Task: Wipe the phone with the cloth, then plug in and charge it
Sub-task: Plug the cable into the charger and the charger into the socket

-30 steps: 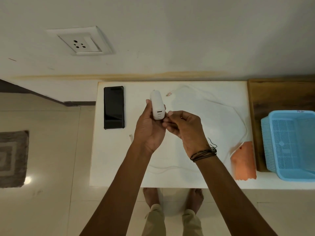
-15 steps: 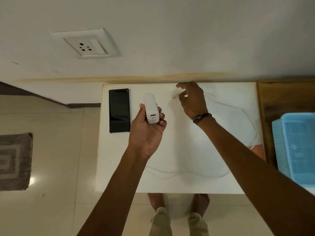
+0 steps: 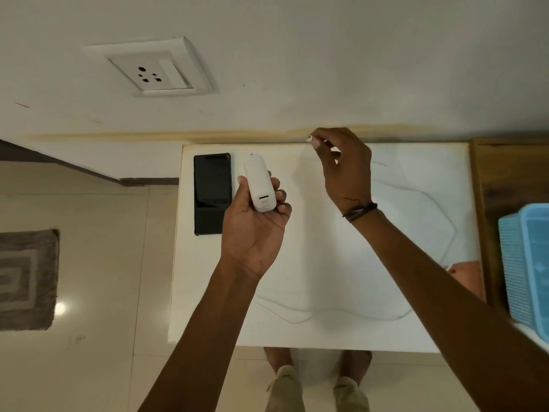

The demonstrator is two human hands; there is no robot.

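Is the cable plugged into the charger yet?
Not yet. The charger, held in the left hand, shows empty ports, while the right hand pinches the cable connector apart from it.

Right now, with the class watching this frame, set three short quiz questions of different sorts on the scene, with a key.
1. True or false: the phone is lying on the white table.
2. Which hand holds the white charger? A) left B) right C) neither
3. Fill in: the right hand pinches the end of the white ____ near the table's far edge.

Key: 1 true. 2 A, the left hand. 3 cable.
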